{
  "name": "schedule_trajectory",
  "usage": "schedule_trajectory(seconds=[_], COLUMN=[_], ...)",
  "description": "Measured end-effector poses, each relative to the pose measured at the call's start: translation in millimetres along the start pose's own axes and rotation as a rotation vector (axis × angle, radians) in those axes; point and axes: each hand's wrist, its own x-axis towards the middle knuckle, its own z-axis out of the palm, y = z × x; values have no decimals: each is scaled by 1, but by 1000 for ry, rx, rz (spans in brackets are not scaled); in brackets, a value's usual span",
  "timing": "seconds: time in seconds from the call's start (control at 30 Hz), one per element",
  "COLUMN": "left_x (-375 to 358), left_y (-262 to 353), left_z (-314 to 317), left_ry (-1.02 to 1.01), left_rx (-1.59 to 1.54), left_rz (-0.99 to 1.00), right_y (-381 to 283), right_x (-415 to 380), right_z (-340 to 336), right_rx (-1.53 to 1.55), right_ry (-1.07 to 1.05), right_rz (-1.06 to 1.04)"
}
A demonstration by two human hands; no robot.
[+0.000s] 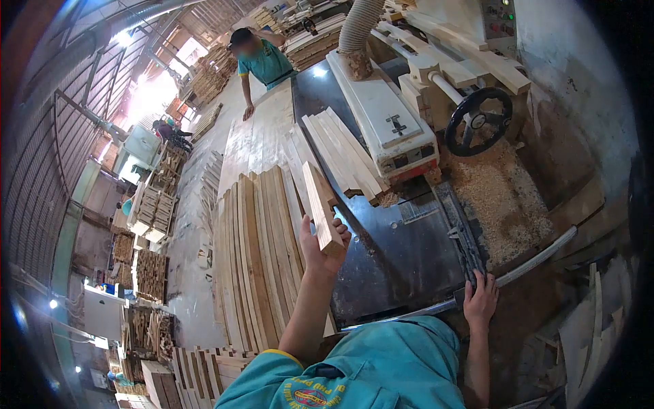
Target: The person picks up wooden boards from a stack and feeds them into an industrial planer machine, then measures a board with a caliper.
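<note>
My left hand (324,238) is closed around a wooden strip (319,204), raised at a slant above the machine's dark metal table (368,286). The strip's near end shows by my fingers; its far end points away from me. Low on the right, my right hand (481,297) rests with fingers somewhat spread on the near end of a black guide rail (463,238). To the left of my raised hand lies a row of long wooden strips (255,259). More pale strips (344,153) lie on the table beside the white machine housing (381,102).
A black handwheel (478,121) juts out at the right over a sawdust heap (504,198). A ribbed hose (357,27) rises from the housing. Across the table stands a person in a teal shirt (269,65). Stacked timber (150,276) stands at left.
</note>
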Motion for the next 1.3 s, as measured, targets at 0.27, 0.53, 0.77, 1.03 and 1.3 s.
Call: schedule_trajectory(seconds=[0.27, 0.53, 0.77, 1.03, 1.3], left_x=[-12, -22, -29, -21, -39], left_y=[11, 8, -12, -16, -12], left_z=[-10, -25, -16, -25, -2], left_ry=[-353, -627, -287, 42, 118], left_rx=[-488, -445, 576, 1079, 965], left_rz=[-78, -115, 267, 691, 615], right_y=[-4, 0, -7, -4, -9], right_x=[-1, -2, -1, -1, 1], right_z=[-5, 2, -9, -4, -11], right_rx=[26, 9, 25, 7, 20], right_ry=[42, 42, -20, -30, -72], right_rz=[-29, -20, 8, 27, 50])
